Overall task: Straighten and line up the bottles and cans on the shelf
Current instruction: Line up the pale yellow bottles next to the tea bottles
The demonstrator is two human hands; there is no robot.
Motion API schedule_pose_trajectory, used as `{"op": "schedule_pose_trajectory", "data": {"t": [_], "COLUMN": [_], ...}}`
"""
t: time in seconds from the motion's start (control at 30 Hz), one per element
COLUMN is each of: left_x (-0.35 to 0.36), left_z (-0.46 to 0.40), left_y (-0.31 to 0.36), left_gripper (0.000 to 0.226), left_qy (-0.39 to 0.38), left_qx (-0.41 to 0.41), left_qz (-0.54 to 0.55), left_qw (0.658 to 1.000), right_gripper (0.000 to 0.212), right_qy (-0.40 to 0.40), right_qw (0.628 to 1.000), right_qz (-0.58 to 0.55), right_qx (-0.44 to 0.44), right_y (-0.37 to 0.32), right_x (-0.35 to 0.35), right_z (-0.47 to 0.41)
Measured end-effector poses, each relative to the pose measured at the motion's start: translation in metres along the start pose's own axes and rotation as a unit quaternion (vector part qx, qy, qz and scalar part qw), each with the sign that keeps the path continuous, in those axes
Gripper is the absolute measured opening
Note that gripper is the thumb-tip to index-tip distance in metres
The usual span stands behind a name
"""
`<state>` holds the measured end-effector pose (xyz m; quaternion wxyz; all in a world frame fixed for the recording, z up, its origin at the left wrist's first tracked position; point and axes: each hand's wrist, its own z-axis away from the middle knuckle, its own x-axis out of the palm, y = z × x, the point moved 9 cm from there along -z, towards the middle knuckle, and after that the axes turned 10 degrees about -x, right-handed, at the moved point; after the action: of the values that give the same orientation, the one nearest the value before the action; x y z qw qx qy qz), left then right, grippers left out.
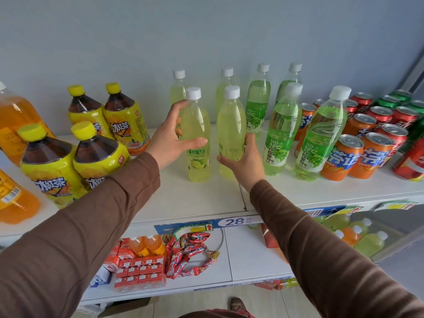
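A pale grey-blue wall backs a white shelf point(202, 198) that crosses the middle of the frame. At centre stand two front lime soda bottles: the left hand point(171, 140) wraps the left lime bottle point(199, 143), fingers behind it and thumb across its front above the label, while the right hand point(246, 160) cups the right lime bottle point(230, 134) from its lower right side, thumb under the front and fingers curled round. The two bottles stand upright, just apart. Two more lime bottles stand behind them. To the right are green grape soda bottles point(278, 134), then orange cans point(344, 157), with red cans point(380, 115) and green cans point(399, 97) toward the upper right. At left sit yellow-capped iced tea bottles point(96, 154) and orange soda bottles point(16, 115). Below, a lower shelf holds red cartons point(140, 271) and candy wrappers point(192, 255).
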<state>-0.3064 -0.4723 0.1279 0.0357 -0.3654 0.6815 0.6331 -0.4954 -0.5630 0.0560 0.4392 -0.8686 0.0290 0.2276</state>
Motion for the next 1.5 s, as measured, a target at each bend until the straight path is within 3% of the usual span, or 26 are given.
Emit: {"op": "schedule_pose_trajectory", "data": {"t": [0.07, 0.17, 0.33, 0.5, 0.93, 1.5], "left_x": [-0.007, -0.016, -0.02, -0.025, -0.027, -0.018], "left_z": [-0.002, -0.004, 0.003, 0.011, 0.043, 0.051], "left_y": [0.0, 0.0, 0.004, 0.007, 0.012, 0.005], "left_gripper": [0.09, 0.083, 0.077, 0.064, 0.082, 0.093], "left_qy": [0.002, -0.013, -0.056, -0.062, -0.049, -0.106], "left_qx": [-0.022, -0.061, -0.12, -0.137, -0.046, -0.033], "left_qz": [0.015, 0.038, 0.04, 0.048, 0.019, -0.021], "left_qw": [1.0, 0.997, 0.99, 0.988, 0.998, 0.994], "right_gripper": [0.069, 0.064, 0.047, 0.047, 0.076, 0.077], "right_qy": [-0.041, -0.118, -0.186, -0.236, -0.328, -0.427], "right_qw": [0.993, 0.949, 0.906, 0.891, 0.881, 0.873], "right_qz": [-0.099, -0.273, -0.352, -0.363, -0.334, -0.228], "right_qx": [0.044, 0.107, 0.142, 0.137, 0.067, 0.049], "right_y": [0.009, 0.012, 0.001, -0.014, -0.021, -0.025], "right_x": [0.001, 0.007, 0.008, 0.008, 0.021, 0.039], "right_z": [-0.004, 0.001, 0.013, 0.022, 0.024, 0.018]}}
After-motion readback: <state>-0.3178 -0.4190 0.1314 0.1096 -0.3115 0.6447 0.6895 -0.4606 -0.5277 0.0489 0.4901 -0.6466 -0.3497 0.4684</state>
